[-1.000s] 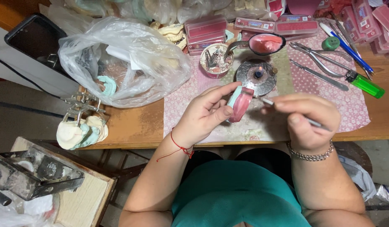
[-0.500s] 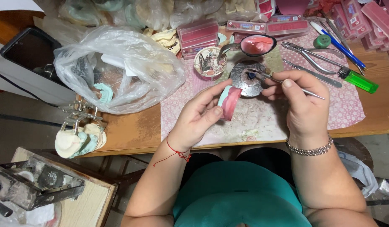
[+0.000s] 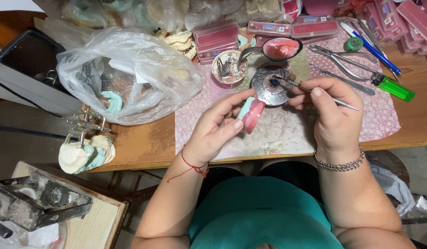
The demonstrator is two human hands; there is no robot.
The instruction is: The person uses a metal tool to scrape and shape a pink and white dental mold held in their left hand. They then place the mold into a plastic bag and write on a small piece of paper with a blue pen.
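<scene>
Left hand [image 3: 221, 123]: pinching the pink-and-teal dental model [image 3: 250, 115] between thumb and fingers, holding it above the patterned mat [image 3: 287, 131], as half a second ago.
Right hand [image 3: 331, 110]: gripping the thin metal tool [image 3: 315, 93]; its tip is now dipping into the round metal burner [image 3: 270, 85], off the model.

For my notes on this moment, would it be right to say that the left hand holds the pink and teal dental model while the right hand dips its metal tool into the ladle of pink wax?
Not quite. In the head view, the metal tool in the right hand has its tip at the round metal burner, not in the ladle of pink wax behind it. The left hand does hold the pink and teal dental model.
</scene>
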